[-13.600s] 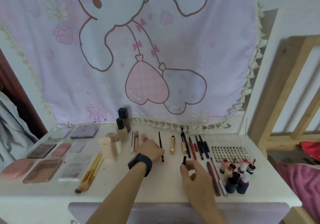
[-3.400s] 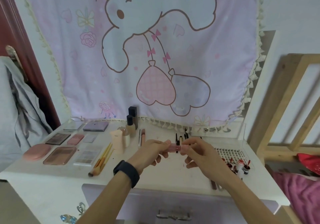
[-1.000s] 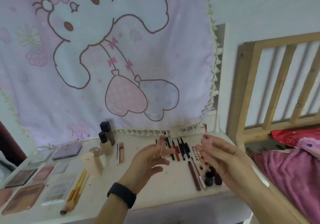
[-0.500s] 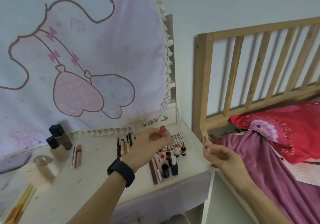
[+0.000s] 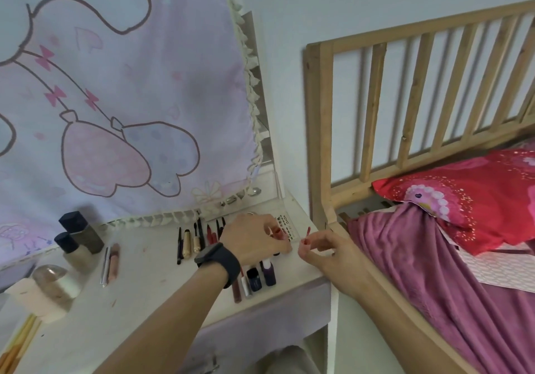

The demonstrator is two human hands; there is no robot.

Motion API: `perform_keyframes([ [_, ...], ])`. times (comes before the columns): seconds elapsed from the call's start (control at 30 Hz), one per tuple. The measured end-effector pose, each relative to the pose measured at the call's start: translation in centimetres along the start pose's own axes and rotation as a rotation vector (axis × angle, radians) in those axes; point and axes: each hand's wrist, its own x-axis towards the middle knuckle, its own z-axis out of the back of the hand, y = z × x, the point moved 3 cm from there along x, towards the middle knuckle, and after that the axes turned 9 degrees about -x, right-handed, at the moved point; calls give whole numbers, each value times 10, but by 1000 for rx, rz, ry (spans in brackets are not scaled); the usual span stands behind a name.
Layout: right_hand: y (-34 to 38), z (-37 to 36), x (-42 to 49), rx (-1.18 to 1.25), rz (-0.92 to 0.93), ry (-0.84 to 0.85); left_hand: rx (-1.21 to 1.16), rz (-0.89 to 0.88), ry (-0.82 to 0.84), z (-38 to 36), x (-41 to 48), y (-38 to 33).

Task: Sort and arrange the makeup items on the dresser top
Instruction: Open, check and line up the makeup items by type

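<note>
1. The left hand (image 5: pixel 254 240) hovers over the far right corner of the dresser top (image 5: pixel 150 272), its fingers curled to pinch a small reddish tube (image 5: pixel 276 231) that they mostly hide.
2. The right hand (image 5: pixel 327 250), just off the dresser's right edge, pinches a thin red-tipped stick (image 5: pixel 308 231) that stands roughly upright.
3. The stick sits just right of the tube, and the hands are near but apart. I'd guess the right hand moves left to seat it. I cannot see the tube's mouth.
4. Dark bottles (image 5: pixel 262 275) stand just nearer than the left hand.
</note>
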Motion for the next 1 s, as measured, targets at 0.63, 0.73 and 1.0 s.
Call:
perform_keyframes([
  [0.63,-5,-18,15,-379,38,45,452,160,-41,-30,7,-7],
  [0.73,-9,-20,15,-357,15,71,471,153,-52,-30,7,-7],
  [1.0,-18,-24,14,-416,44,27,516,128,-70,-30,6,-8],
])
